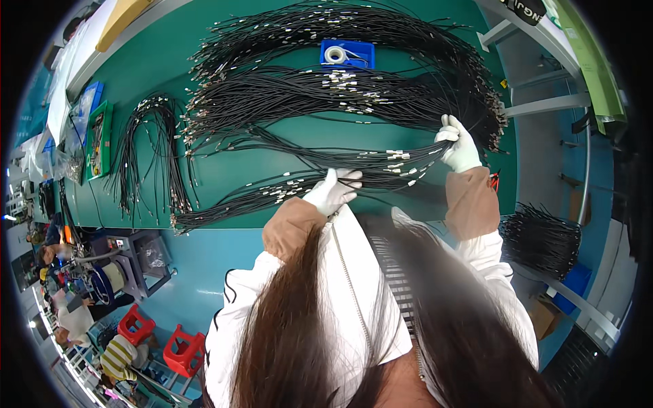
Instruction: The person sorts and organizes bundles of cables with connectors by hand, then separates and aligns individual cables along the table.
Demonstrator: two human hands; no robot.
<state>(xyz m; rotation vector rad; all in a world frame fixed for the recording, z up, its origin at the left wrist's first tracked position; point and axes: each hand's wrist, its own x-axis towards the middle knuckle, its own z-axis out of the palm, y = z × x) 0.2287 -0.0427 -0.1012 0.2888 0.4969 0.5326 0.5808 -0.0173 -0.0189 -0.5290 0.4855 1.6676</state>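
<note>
My right hand [461, 148], in a white glove, is closed around one end of a bundle of thin black cables [367, 158] with small white labels or sleeves. That bundle stretches left across the green table, lifted at its right end. Lower and to the left, my gloved left hand [332, 192] has its thumb and fingers around a second bundle of black cables [262, 195] near the front edge. Some cable ends run on to the right past its fingers. Behind both hands lies a large pile of similar black cables [272, 102], with metal-looking tips at its left side.
A blue tray [369, 54] with a roll of white tape [335, 55] stands among the cables. At left are a bent cable bundle [153, 109] and a green bin [109, 136]. More cables [544, 238] hang at right. Red stools [184, 350] and people are beyond the table at lower left.
</note>
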